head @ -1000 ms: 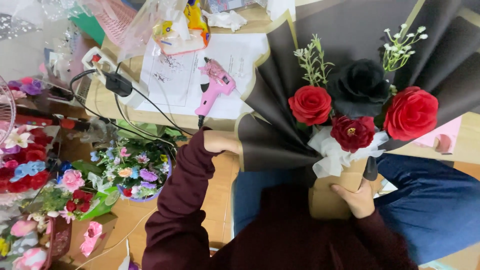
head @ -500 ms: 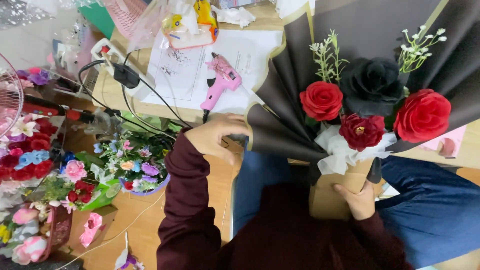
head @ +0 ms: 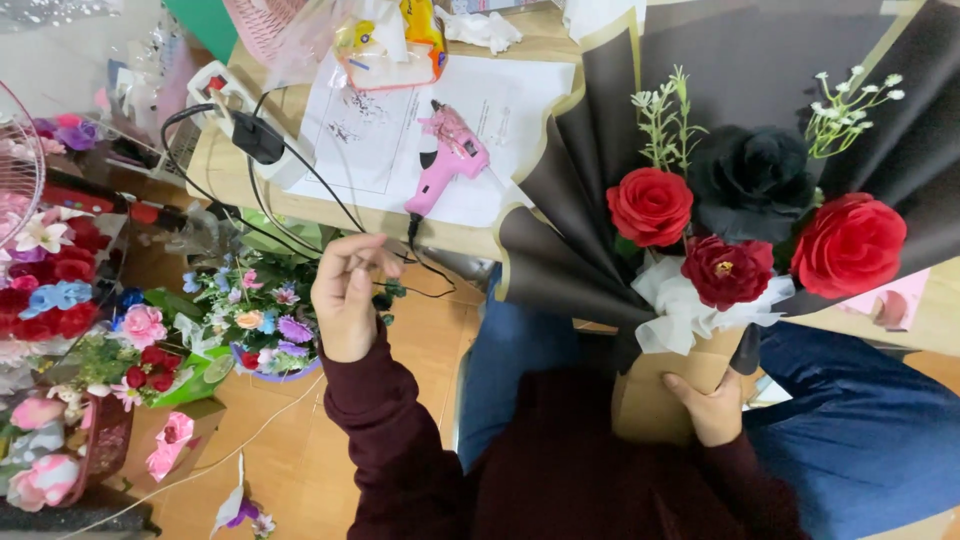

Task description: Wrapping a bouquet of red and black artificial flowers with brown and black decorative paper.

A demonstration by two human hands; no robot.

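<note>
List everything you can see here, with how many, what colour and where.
bouquet: one, dark wrap with two red roses, a black rose and a dark red bloom, right, over the lap
glue gun: one, pink, on the paper sheets on the desk
paper sheets: a few, white, desk top
power strip: one, white with a black plug, desk's left edge
cable: black, from the desk down toward the left hand
flower basket: one, mixed pastel blooms, floor below the desk
flower heaps: several, red, pink and blue, far left
left hand: raised, fingers pinched by the cable
right hand: grip on the bouquet's tan base
</note>
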